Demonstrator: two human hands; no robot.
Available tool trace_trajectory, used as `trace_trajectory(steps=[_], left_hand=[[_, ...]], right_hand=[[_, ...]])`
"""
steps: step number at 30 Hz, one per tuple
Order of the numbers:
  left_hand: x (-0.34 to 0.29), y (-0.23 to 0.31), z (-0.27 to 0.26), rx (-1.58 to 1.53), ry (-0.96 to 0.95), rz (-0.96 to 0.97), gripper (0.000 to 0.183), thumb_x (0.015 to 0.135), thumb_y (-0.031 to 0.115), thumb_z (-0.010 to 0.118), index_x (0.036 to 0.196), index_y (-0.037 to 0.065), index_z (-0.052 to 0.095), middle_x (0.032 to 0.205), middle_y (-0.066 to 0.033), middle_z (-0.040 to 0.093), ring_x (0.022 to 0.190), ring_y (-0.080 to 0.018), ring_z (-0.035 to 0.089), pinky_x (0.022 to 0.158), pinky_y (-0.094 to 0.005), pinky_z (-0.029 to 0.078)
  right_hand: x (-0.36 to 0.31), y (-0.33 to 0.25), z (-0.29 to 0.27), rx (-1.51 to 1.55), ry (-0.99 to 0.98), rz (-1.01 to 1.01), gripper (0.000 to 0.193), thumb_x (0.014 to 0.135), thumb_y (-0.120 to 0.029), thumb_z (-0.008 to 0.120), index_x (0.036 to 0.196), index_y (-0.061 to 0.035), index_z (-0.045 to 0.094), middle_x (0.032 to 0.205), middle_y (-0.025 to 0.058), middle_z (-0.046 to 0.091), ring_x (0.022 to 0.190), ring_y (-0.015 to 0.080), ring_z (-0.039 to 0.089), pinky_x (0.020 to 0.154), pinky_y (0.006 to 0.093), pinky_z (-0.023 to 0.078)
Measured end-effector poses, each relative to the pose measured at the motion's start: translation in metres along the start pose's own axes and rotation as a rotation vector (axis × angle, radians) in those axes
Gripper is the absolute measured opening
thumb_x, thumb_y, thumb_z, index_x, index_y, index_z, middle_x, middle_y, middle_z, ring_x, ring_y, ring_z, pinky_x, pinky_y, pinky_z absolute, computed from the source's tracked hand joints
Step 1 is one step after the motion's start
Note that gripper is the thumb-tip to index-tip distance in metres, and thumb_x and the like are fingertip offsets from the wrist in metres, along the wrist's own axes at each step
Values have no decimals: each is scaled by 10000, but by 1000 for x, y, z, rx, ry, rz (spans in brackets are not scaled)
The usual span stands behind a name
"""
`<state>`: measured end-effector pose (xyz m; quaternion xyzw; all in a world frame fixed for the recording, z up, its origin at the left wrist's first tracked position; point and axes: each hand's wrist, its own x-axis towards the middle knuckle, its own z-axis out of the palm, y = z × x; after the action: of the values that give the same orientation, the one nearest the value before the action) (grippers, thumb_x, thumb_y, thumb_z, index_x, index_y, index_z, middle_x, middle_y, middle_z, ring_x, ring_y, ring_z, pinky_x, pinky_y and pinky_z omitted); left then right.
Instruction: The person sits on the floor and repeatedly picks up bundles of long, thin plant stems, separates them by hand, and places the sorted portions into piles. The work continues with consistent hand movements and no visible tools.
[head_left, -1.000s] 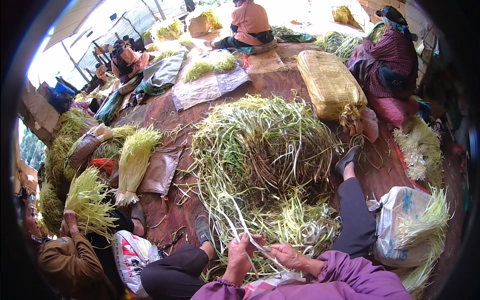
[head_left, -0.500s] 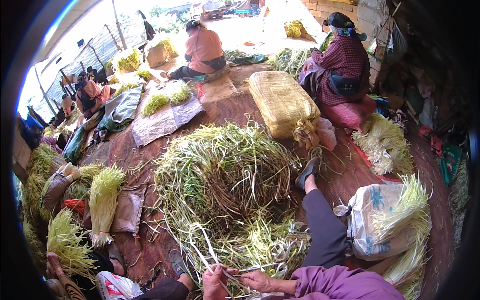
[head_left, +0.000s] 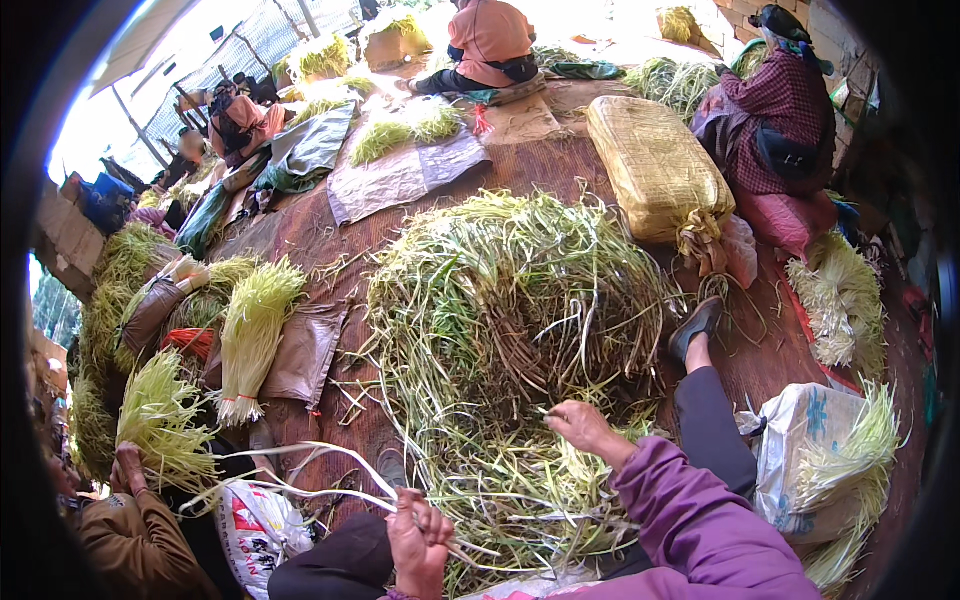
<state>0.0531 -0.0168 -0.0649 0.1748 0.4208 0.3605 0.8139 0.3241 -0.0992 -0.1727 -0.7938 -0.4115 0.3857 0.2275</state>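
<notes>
My left hand (head_left: 418,540) is closed around a few long pale stalks (head_left: 345,452). Their limp ends trail to the left above my leg and a white printed sack (head_left: 262,535). My right hand (head_left: 583,427) reaches out over the front of a big heap of tangled green and whitish stalks (head_left: 520,280). Its fingers are pinched together, and a small bit shows at the tips, too small to name. Between my hands lies a loose spread of yellow-green leaves and stalks (head_left: 540,505).
To the left, a co-worker's hand (head_left: 128,465) holds a yellow-green bundle (head_left: 165,420); a tied bundle (head_left: 255,345) lies beside it. A wrapped yellow bale (head_left: 655,170) stands behind the heap. On my right, stalks (head_left: 850,460) lie over a white sack (head_left: 790,455). Other people sit farther back.
My hands have moved apart: the left swung its stalks round to the left, the right rose away toward the heap. The whole view has shifted.
</notes>
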Motion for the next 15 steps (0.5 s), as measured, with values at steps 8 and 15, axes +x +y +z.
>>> trace_trajectory(steps=[8, 15], left_hand=[[14, -33, -8, 142, 39, -142, 260, 904, 311, 419, 791, 82, 471, 492, -10, 398, 330, -99, 305, 337, -246, 253], [20, -40, -10, 246, 66, -126, 197, 895, 225, 456, 858, 32, 474, 595, -53, 521, 327, -83, 320, 322, -225, 271]], right_hand=[[132, 14, 53, -412, 210, 124, 349, 791, -398, 560, 889, -66, 600, 953, 97, 574, 828, 271, 594, 676, 372, 478], [53, -6, 41, -256, 141, -85, 233, 828, -286, 539, 822, -68, 621, 779, 79, 569, 623, 174, 551, 516, 308, 474]])
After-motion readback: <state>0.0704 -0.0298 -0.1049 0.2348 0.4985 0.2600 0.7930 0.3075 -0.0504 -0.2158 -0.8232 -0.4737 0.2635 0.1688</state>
